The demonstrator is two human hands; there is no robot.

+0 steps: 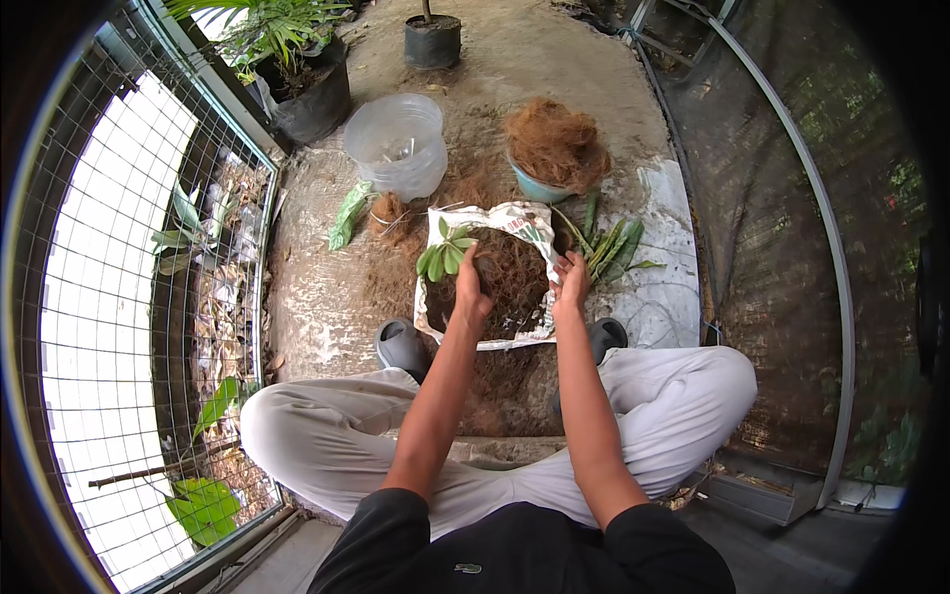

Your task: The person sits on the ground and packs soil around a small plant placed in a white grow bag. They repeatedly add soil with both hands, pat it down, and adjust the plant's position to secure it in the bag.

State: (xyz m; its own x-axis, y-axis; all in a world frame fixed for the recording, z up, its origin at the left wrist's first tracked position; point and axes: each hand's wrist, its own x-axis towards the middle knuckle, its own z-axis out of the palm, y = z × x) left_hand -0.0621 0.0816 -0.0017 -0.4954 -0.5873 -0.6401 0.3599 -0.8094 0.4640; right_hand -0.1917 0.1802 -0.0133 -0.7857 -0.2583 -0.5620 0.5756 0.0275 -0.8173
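Observation:
Between my feet stands a white printed sack (531,220) with its mouth rolled wide. Dark soil and brown coconut fibre (513,269) fill it. My left hand (471,288) is over the left part of the opening, its fingertips against a small green leafy plant (443,258). The plant's stem is hidden, and whether the fingers grip it cannot be told. At the sack's right rim is my right hand (571,281), fingers partly curled and touching the edge. Its grip on the rim is unclear.
Beyond the sack stand a clear plastic tub (397,148) and a blue basin (538,187) heaped with coconut fibre (557,141). Cut leaves (616,249) lie at right, a tied fibre bundle (391,220) at left. Wire mesh (96,297) borders the left; potted plants (433,43) stand behind.

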